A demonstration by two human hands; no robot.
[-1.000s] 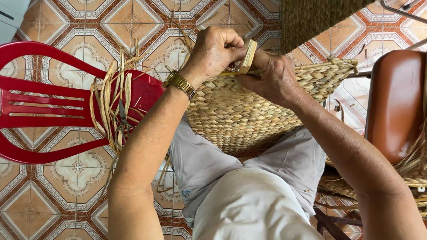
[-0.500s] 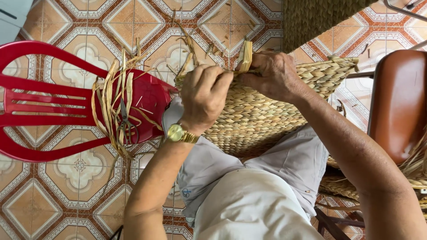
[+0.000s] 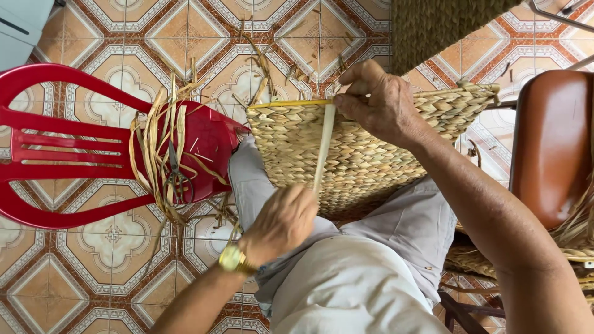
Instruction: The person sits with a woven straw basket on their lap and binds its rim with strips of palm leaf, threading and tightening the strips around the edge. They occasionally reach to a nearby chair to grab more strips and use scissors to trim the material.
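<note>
1. The woven basket (image 3: pixel 365 148) lies across the person's lap, its rim turned toward the tiled floor (image 3: pixel 80 260), and its straw-coloured plaits run in a herringbone pattern.
2. The right hand (image 3: pixel 377 102) is closed on the basket's rim, fingers curled over the edge where a pale strip (image 3: pixel 324 148) meets it.
3. The left hand (image 3: pixel 283 221) is closed in a fist around the lower end of that strip, which is drawn taut and straight down over the basket's side toward the lap. A gold wristwatch (image 3: pixel 232 258) sits on that wrist.
4. Just beside the left knee stands a red plastic chair (image 3: pixel 55 148). A bundle of dry fibre strands (image 3: pixel 162 148) is draped over its seat, and a pair of scissors (image 3: pixel 176 176) lies among them.
5. Bits of fibre are scattered on the patterned tiles beyond the basket.
6. A brown chair (image 3: pixel 550 142) stands to the right, and more woven work (image 3: pixel 433 25) hangs in at the top edge.
7. No packages, labels or signs can be made out anywhere here.
</note>
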